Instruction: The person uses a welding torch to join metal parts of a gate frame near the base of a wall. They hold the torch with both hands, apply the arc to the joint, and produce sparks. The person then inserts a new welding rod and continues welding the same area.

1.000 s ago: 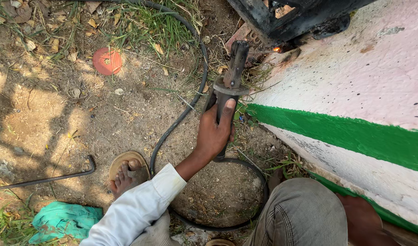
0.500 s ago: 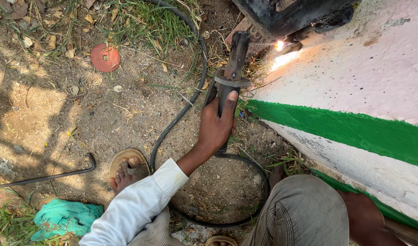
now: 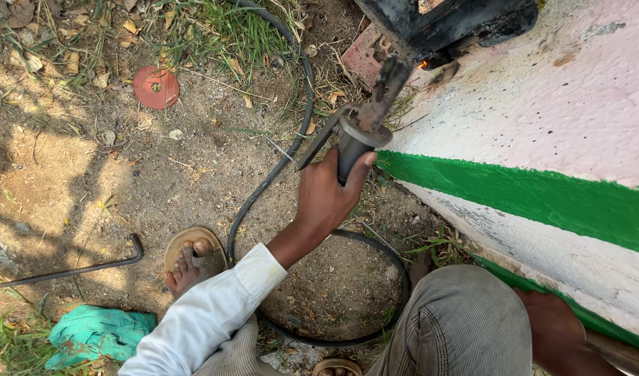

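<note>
Left hand (image 3: 328, 198) around welding holder (image 3: 361, 129).

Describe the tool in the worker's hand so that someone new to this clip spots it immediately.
Start at the white wall with the green stripe on the right. Just left of the stripe's upper end, the left hand grips a dark welding electrode holder by its handle, pointing up toward the black metal frame. Unlike the bent rod lying on the ground, it has a side lever and a black cable running away from it.
</note>
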